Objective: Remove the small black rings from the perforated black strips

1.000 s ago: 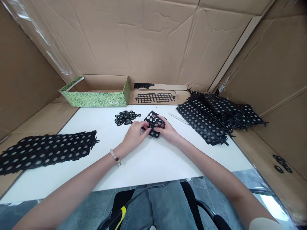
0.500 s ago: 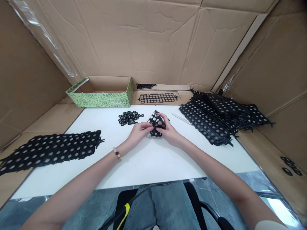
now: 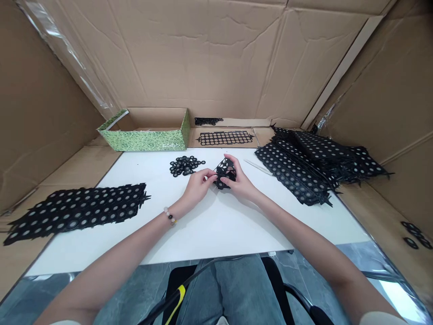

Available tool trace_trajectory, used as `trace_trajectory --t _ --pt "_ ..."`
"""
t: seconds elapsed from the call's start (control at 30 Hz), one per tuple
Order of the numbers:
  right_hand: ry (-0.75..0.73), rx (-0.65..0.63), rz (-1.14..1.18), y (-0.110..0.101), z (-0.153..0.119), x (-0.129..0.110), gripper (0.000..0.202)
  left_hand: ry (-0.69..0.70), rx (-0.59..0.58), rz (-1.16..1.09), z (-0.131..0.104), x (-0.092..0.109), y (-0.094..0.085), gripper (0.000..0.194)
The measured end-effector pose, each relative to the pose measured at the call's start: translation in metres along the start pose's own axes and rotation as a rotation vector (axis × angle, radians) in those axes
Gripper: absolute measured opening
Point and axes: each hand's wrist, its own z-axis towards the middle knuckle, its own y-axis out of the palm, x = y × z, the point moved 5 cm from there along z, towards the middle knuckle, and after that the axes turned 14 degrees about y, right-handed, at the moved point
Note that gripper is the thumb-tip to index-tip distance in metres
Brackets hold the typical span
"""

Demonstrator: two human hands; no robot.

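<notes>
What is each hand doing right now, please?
Left hand: closed, fingertips pinching the black sheet.
Right hand: holding the same sheet between thumb and fingers.

The left hand [image 3: 198,184] and right hand [image 3: 242,185] partly cover the black perforated piece [image 3: 226,167]. Near the table's [image 3: 189,243] far left corner, the green box's [image 3: 149,141] front wall hides most of its floor. The lower picture edge crops both arms [image 3: 123,253].

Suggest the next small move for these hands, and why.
Probably a gentle pull by the left hand on the black perforated sheet, the right hand steadying it: the left thumb and fingertips pinch its left side, the right hand grips the other, and loose black rings piled nearby suggest pieces come away.
</notes>
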Motion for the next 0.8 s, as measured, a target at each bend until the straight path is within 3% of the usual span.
trace_trajectory --t 0.07,0.23,0.43,0.63,0.8 --pt "-0.036 0.033 -0.055 -0.003 0.002 -0.003 0.074 0.013 0.031 0.022 0.003 -0.001 -0.004 0.018" --pt "-0.131 0.056 -0.143 -0.007 0.000 -0.016 0.072 0.226 0.163 0.226 0.006 0.012 -0.013 0.016" --pt "-0.155 -0.022 -0.162 -0.013 -0.005 -0.025 0.077 0.384 0.028 0.092 0.006 0.010 -0.008 0.016" --pt "-0.220 -0.023 -0.320 -0.018 -0.004 -0.020 0.070 0.192 -0.020 -0.013 0.004 -0.004 0.001 0.019" --pt "-0.126 0.006 -0.243 -0.004 -0.005 -0.007 0.077 0.108 0.015 0.064 -0.002 -0.002 0.000 0.016"
